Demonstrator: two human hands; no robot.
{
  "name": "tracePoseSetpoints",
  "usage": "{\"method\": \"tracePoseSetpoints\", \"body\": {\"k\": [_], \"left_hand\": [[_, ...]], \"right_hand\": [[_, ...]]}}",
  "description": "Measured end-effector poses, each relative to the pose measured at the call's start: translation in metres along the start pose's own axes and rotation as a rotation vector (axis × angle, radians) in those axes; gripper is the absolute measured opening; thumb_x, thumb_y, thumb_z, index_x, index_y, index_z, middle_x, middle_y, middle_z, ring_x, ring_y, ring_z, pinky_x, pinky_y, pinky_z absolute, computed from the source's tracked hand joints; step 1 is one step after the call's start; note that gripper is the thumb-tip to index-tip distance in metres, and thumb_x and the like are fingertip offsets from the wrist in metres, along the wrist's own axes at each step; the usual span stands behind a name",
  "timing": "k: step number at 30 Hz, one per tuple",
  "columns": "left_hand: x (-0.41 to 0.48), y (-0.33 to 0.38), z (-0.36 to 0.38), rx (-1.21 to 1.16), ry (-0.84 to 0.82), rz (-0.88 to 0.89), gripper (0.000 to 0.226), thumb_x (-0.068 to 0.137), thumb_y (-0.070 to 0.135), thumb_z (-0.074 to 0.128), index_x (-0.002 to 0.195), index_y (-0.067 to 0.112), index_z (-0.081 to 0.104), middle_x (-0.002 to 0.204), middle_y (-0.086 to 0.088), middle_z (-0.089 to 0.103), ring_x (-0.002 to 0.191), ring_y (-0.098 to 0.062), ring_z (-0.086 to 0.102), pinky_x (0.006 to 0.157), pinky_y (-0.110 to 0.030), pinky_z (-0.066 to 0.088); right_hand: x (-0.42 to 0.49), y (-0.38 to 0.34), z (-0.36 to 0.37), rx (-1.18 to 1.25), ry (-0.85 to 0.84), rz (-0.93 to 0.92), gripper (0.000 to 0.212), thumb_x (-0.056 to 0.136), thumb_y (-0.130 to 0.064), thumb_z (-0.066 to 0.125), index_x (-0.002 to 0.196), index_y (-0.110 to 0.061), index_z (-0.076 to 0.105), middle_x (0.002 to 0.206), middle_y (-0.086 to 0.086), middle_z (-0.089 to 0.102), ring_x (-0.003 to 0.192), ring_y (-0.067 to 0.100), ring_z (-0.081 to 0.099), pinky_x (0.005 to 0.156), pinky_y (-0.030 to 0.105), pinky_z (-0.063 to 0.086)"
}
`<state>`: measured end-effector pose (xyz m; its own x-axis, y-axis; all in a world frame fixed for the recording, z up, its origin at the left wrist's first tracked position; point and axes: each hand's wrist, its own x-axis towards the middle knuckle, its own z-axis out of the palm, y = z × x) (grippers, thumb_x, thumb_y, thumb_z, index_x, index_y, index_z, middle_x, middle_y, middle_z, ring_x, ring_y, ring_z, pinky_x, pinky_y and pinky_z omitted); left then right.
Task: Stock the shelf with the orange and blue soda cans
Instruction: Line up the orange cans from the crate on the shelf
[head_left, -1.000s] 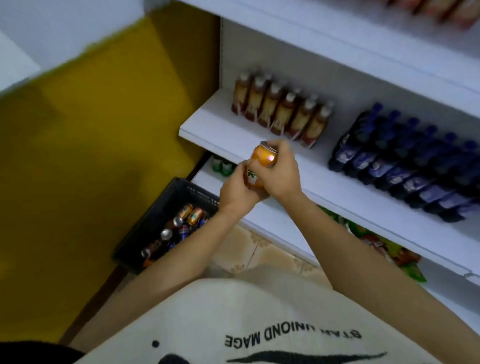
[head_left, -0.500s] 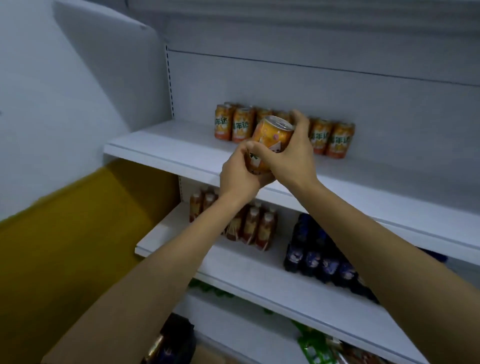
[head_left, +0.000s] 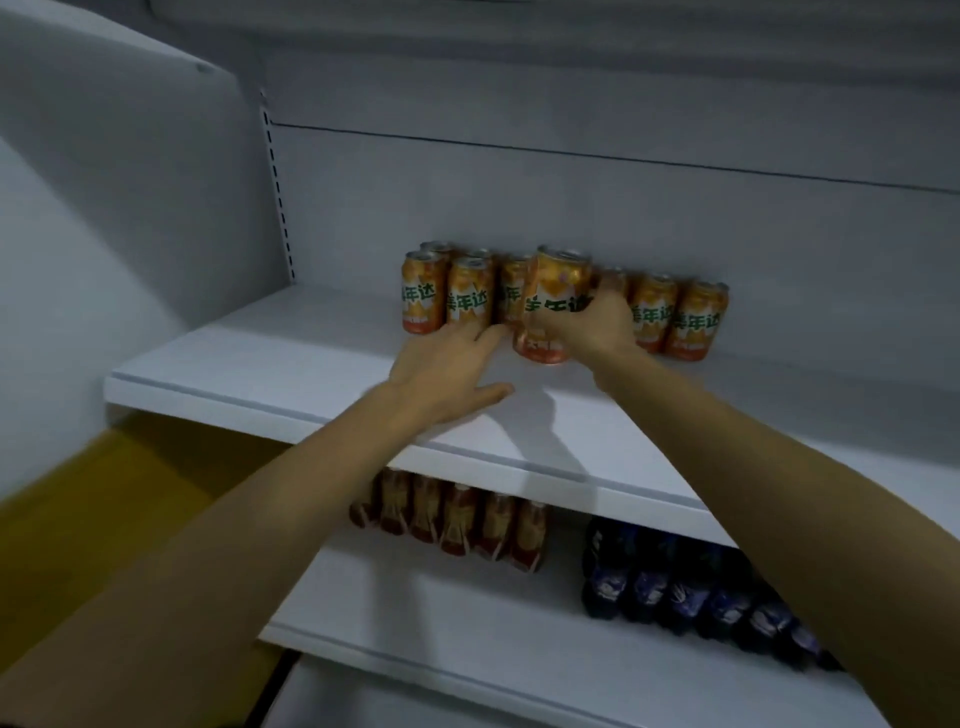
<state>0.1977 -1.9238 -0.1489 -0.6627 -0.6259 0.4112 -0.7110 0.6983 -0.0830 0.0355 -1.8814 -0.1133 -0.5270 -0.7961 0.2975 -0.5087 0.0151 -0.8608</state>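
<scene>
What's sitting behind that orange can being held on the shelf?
More orange cans, lined up against the back wall. The held can hides whatever stands directly behind it.
</scene>
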Motion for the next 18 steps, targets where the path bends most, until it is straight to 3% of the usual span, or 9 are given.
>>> {"method": "tracePoseSetpoints", "body": {"k": [4, 7, 12, 18], "left_hand": [[0.006, -0.03, 0.015, 0.05, -0.157, 0.03, 0.058, 0.089, 0.051, 0.05, 0.138, 0.021, 0.04, 0.135, -0.003, 0.048, 0.118, -0.023, 0.048, 0.08, -0.036, 0.046], [0.009, -0.04, 0.022, 0.03, -0.21, 0.074, 0.056, 0.089, 0.053, 0.05, 0.136, 0.023, 0.042, 0.128, -0.002, 0.051, 0.115, -0.023, 0.049, 0.075, -0.034, 0.044], [0.015, -0.046, 0.027, 0.042, -0.311, 0.132, 0.06, 0.089, 0.06, 0.046, 0.138, 0.026, 0.04, 0.13, -0.001, 0.051, 0.116, -0.023, 0.05, 0.075, -0.032, 0.037], [0.019, -0.049, 0.027, 0.028, -0.326, 0.187, 0.052, 0.09, 0.06, 0.043, 0.129, 0.024, 0.045, 0.119, -0.002, 0.055, 0.108, -0.023, 0.052, 0.068, -0.03, 0.031]], "right_hand": [[0.042, 0.013, 0.029, -0.064, 0.005, 0.084, 0.084, 0.069, -0.027, 0.083, 0.136, -0.011, 0.035, 0.135, 0.009, 0.05, 0.125, 0.026, 0.049, 0.1, 0.037, 0.045], [0.06, 0.019, 0.05, -0.124, 0.001, 0.137, 0.095, 0.074, -0.031, 0.08, 0.146, -0.009, 0.023, 0.147, 0.01, 0.04, 0.134, 0.028, 0.04, 0.106, 0.037, 0.039], [0.074, 0.033, 0.078, -0.15, -0.024, 0.122, 0.097, 0.074, -0.031, 0.08, 0.147, -0.008, 0.02, 0.15, 0.01, 0.035, 0.137, 0.029, 0.036, 0.108, 0.04, 0.037], [0.078, 0.05, 0.09, -0.061, 0.041, 0.109, 0.09, 0.071, -0.025, 0.083, 0.143, -0.011, 0.029, 0.143, 0.008, 0.046, 0.13, 0.026, 0.046, 0.104, 0.038, 0.042]]}}
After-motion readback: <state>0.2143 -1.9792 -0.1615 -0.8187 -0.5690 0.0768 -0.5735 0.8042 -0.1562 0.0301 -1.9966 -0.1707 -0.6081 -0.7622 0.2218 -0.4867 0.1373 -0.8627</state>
